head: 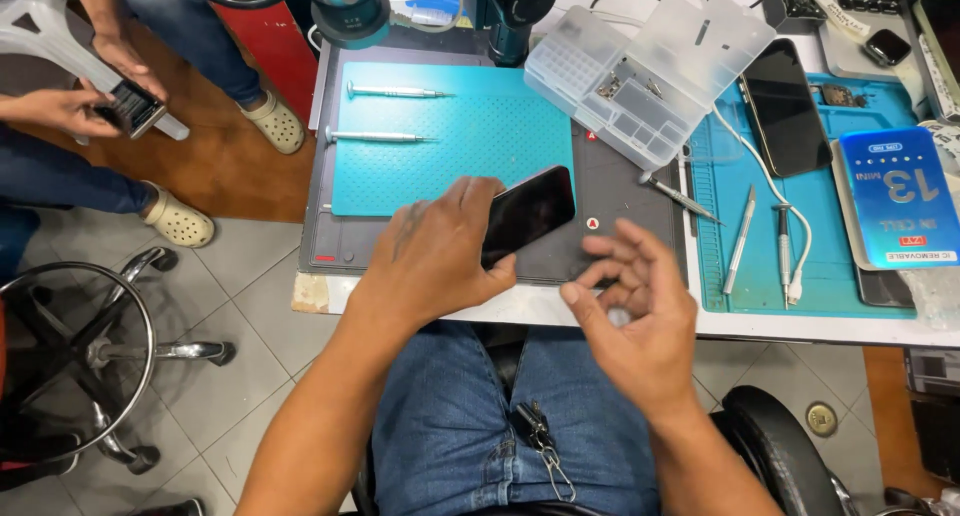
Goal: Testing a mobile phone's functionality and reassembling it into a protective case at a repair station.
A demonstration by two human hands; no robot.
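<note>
The phone (527, 214) sits tilted in the left hand (440, 251), whose grip is clamped on the phone's near-left end, over the dark mat (630, 191) at the counter's (800, 326) near edge. Farther right, a clear parts box (640, 71) lies open (small metal bits in its compartments). The right hand (635, 311) hovers just right of the phone, palm turned inward, fingers loosely curled and apart, holding nothing.

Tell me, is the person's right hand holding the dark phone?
No, the left hand grips the dark phone, while the right hand hovers beside it with fingers curled, not touching it.
</note>
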